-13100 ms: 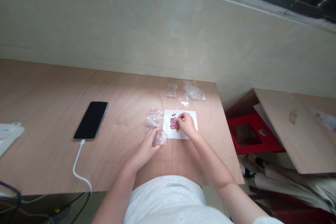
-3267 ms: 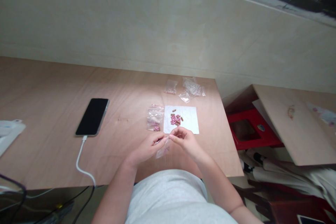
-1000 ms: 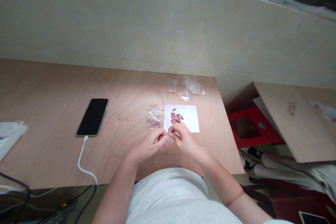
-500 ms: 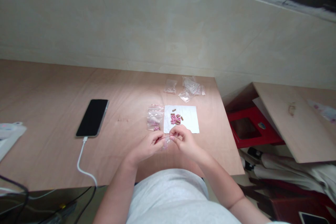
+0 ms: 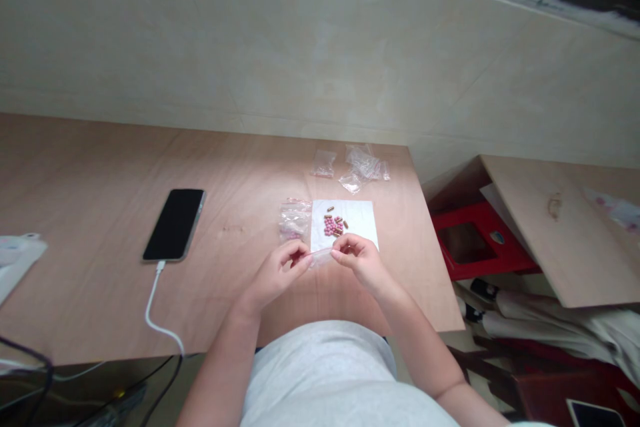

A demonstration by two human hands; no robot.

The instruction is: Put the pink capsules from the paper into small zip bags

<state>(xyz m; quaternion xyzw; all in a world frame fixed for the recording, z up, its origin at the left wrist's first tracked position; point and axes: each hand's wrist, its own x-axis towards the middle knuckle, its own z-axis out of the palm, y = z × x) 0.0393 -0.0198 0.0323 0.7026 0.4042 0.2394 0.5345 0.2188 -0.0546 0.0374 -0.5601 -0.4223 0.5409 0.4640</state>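
Observation:
Between my two hands a small clear zip bag (image 5: 321, 257) is stretched by its top edge. My left hand (image 5: 283, 272) pinches one end of that edge, and my right hand (image 5: 361, 262) pinches the other. Just beyond my fingers lies a white sheet of paper (image 5: 363, 219) bearing a cluster of round pink pills (image 5: 330, 225) and several brown capsules (image 5: 346, 225). Left of the paper rest filled clear zip bags (image 5: 295, 217) with pink pills showing at the bottom, partly hidden by my left hand. Whether the held bag contains anything is hard to make out.
Farther back on the wooden table (image 5: 240, 173) are a single clear bag (image 5: 324, 164) and a heap of clear bags (image 5: 365, 167). A phone (image 5: 175, 225) on a white cable (image 5: 149, 307) lies to the left. Past the table's right edge stands a cabinet with a red box (image 5: 483, 240).
My hands have moved slightly apart and a little away from me, drawing the bag's top edge out straight between them. The pills and the other bags stay in place.

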